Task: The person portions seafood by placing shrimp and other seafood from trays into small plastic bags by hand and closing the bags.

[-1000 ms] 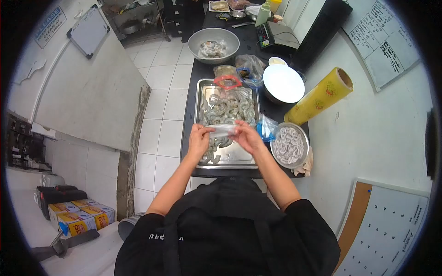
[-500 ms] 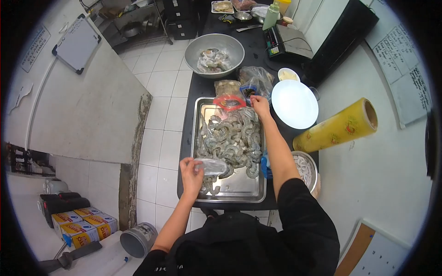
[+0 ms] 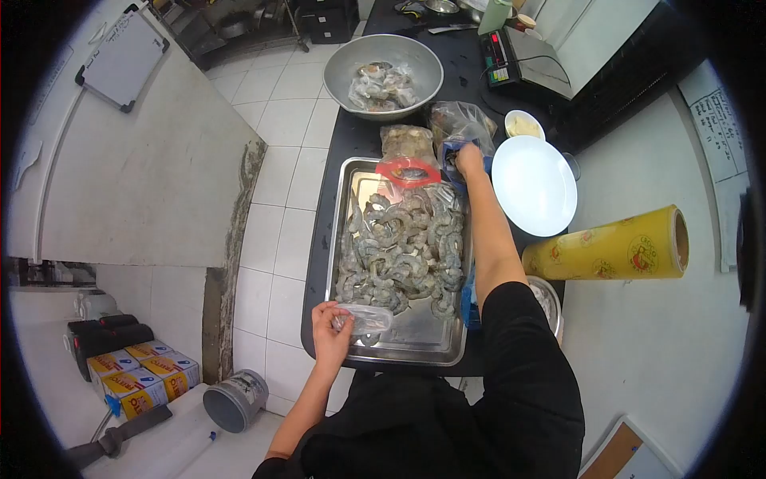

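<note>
My left hand [image 3: 331,329] pinches the edge of a small clear plastic bag [image 3: 369,319], its mouth held apart over the near left part of a metal tray [image 3: 407,347]. Raw grey shrimp [image 3: 399,247] cover much of that tray. My right hand [image 3: 469,160] reaches to a blue-edged bag [image 3: 449,152] beyond the tray's far right corner; its fingertips are hidden in the opening. Beside it, a bag with a red rim [image 3: 415,173] lies over the tray's far edge, near a clear bag of pale brownish pieces [image 3: 407,142].
A metal bowl [image 3: 339,88] with plastic-wrapped contents stands beyond the tray. To the right are a white plate [image 3: 535,188], a small bowl of pale yellow food [image 3: 524,125], a digital scale [image 3: 523,64] and a large yellow film roll [image 3: 606,247]. A metal bowl [image 3: 556,307] is partly behind my arm.
My right hand has moved from the tray's far edge into the blue-edged bag. My left hand still holds the small plastic bag over the tray. The view has shifted slightly.
</note>
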A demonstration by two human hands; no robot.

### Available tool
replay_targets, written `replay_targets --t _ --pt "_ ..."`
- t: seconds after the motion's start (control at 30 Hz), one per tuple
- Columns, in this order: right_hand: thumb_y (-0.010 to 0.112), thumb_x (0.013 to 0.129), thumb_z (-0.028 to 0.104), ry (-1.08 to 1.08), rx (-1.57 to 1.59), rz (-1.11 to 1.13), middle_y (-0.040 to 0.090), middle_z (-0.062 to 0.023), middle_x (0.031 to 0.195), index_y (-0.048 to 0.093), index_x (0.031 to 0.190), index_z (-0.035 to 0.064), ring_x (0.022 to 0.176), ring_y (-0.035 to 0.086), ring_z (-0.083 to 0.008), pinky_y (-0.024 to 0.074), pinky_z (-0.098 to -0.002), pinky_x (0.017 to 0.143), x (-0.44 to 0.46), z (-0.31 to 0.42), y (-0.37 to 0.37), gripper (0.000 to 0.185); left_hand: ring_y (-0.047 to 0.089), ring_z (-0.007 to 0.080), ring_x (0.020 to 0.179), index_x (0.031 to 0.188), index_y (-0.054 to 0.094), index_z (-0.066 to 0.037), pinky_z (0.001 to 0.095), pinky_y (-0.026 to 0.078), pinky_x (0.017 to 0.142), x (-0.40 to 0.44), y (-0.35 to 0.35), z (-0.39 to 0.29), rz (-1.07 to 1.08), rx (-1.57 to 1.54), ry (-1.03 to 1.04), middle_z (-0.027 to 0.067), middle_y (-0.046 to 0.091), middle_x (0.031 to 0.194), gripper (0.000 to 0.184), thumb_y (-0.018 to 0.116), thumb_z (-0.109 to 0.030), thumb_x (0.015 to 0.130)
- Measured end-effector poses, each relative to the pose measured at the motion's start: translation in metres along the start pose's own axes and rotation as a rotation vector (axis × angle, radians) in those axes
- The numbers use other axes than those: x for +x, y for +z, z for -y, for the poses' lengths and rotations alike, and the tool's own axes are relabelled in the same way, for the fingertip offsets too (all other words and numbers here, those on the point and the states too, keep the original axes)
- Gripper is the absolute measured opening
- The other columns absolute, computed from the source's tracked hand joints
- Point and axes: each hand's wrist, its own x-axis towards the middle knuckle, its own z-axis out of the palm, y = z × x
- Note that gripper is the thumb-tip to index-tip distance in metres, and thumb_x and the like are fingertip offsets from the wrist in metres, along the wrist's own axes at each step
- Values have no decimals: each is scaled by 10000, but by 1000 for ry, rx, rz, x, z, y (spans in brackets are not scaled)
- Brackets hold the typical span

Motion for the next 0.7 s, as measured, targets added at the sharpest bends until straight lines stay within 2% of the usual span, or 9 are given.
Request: replay_targets --t 0.07,0.13,0.23,0.3,0.37,0.4,0.47,0.57,0.7 --pt "475 847 104 35 -28 23 589 -304 1035 539 1029 -70 966 581 -431 461 -471 840 9 -3 12 260 506 294 1040 865 622 -35 359 419 886 0 1 0 -8 -7 0 161 511 1066 172 714 -62 722" --pt "420 858 132 204 153 -68 565 -293 1101 553 1022 -47 1016 564 -418 451 -465 875 1 3 9 277 518 295 1030 865 626 -34 364 427 877 -2 2 4 56 14 -19 163 521 1053 172 721 -77 729" --pt "402 883 204 126 60 -77 566 -282 1109 570 1033 -37 1047 559 -416 433 -490 903 -5 2 5 331 526 295 1024 866 629 -33 362 434 869 -10 4 15 65 -5 -45 160 529 1046 172 722 -79 729" --pt "390 881 177 117 22 -121 579 -271 1084 572 1036 -36 1027 565 -418 439 -487 894 -7 1 2 321 527 294 1025 865 628 -33 360 433 871 -12 4 19 64 -10 -65 161 532 1048 170 720 -76 729" --pt "446 852 165 -345 -566 125 610 -252 1027 619 972 -29 997 578 -411 452 -470 874 -7 1 -14 287 530 294 1018 871 627 -36 361 432 869 -14 3 18 53 -13 -62 159 535 1046 176 720 -76 727" --pt "446 852 165 -344 -566 125 610 -252 1027 619 972 -29 997 578 -411 452 -470 874 -6 -1 -11 287 530 294 1018 871 627 -36 361 432 869 -13 3 15 54 -13 -62 159 535 1046 176 720 -76 727" --pt "531 793 141 67 65 -154 647 -231 916 666 878 -11 937 605 -402 474 -456 830 -4 -3 -4 220 531 293 1016 879 626 -40 360 432 867 -12 3 10 48 3 -70 158 537 1045 180 717 -74 728" --pt "641 727 186 -53 -119 66 588 -308 1041 653 913 -43 934 595 -426 484 -443 827 -2 5 -25 296 531 292 1020 884 624 -42 353 433 869 -10 6 15 41 15 -55 157 537 1050 182 715 -65 727" --pt "598 788 180 11 -49 -34 643 -245 976 625 983 -15 827 645 -382 518 -447 744 11 0 -15 278 531 290 1026 881 625 -42 351 431 876 -10 7 5 52 -19 -65 157 538 1054 179 713 -58 726"
